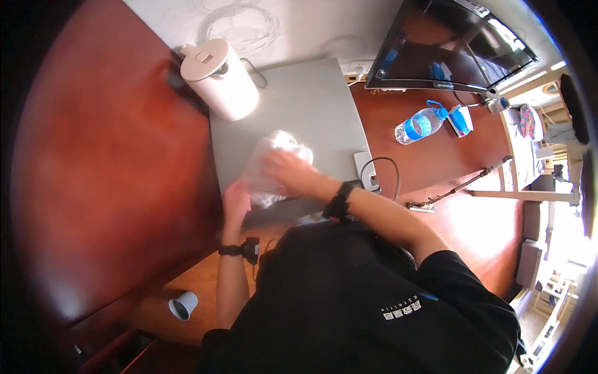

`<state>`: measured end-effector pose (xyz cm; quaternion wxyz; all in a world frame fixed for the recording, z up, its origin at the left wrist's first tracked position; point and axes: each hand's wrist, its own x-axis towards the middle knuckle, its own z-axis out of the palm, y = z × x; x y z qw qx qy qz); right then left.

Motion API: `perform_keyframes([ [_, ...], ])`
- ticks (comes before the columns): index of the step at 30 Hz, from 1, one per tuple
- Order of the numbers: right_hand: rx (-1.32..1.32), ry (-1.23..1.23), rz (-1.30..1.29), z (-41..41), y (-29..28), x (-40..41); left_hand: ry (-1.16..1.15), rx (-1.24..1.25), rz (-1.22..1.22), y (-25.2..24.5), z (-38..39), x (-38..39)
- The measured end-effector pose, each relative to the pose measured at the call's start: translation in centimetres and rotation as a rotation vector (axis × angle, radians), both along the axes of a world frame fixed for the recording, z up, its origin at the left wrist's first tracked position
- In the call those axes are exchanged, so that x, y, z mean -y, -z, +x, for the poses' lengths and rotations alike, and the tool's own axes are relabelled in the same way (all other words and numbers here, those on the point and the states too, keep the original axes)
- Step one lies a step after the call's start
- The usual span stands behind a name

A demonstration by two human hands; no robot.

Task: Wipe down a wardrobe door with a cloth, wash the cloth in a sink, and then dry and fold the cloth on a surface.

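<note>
Over the near part of a grey tabletop (299, 107), my left hand (237, 196) grips the left edge of a crumpled, whitish translucent plastic bag (280, 139). My right hand (292, 173) lies over the bag's middle, blurred, its fingers pointing left; whether it grips the plastic or only touches it cannot be told. What the bag holds is blurred and partly hidden. A white electric kettle (224, 84) stands beyond the hands at the back left of the grey top.
A white device (364, 170) with a black cable sits at the grey top's right edge. Farther right are a large water bottle (420, 126), a blue tissue pack (460, 120) and a television (448, 46). A cup (183, 305) lies at the lower left.
</note>
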<state>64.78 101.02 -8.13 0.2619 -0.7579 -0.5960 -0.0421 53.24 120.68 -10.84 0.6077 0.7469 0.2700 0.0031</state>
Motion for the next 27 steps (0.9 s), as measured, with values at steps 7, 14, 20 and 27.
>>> perform_keyframes([
  [7,0.065,0.066,-0.088,3.7,-3.2,5.7,0.087,-0.039,0.133,-1.7,0.1,1.3],
  [14,-1.051,0.458,-0.025,8.4,-7.9,6.6,0.281,0.252,0.124,-6.3,1.9,5.4],
  [20,-1.720,0.155,0.436,12.2,-8.6,9.7,0.198,0.192,-0.131,-9.3,2.5,4.1],
  [27,-0.792,0.662,-0.132,14.8,-4.5,12.6,0.031,-0.007,0.304,-5.1,3.1,-2.1],
])
